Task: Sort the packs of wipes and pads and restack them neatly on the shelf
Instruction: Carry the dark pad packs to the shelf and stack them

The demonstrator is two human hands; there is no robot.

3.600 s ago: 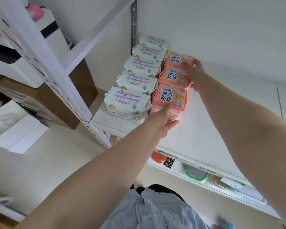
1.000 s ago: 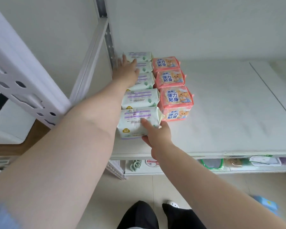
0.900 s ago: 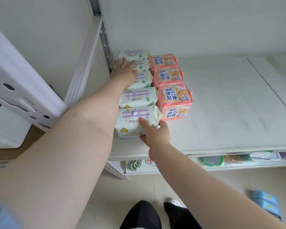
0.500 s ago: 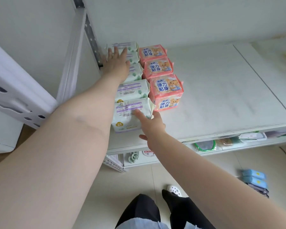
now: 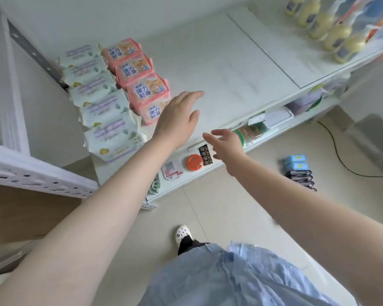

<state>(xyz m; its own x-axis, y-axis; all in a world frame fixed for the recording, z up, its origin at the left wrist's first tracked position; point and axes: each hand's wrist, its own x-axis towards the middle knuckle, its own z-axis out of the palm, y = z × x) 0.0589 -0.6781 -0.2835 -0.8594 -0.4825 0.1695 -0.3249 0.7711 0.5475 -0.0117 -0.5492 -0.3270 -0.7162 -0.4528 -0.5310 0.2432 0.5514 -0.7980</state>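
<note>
A row of several white-and-green wipe packs (image 5: 97, 96) runs along the left end of the white shelf (image 5: 226, 69). Beside it lies a shorter row of pink pad packs (image 5: 142, 85). My left hand (image 5: 179, 117) hovers over the shelf just right of the front pink pack, fingers spread, holding nothing. My right hand (image 5: 224, 144) is lower, out past the shelf's front edge, also open and empty. A small stack of blue and dark packs (image 5: 297, 171) sits on the floor at the right.
Yellow spray bottles (image 5: 327, 27) line the shelf's far right. The lower shelf holds an orange lid (image 5: 194, 162), a white container (image 5: 276, 118) and small items. A metal upright (image 5: 31, 49) stands at left. A black cable (image 5: 345, 160) trails on the floor.
Both hands have let go of the white wipe row and pulled back to the right. My view has swung right and down, bringing the bottles and floor packs into sight.
</note>
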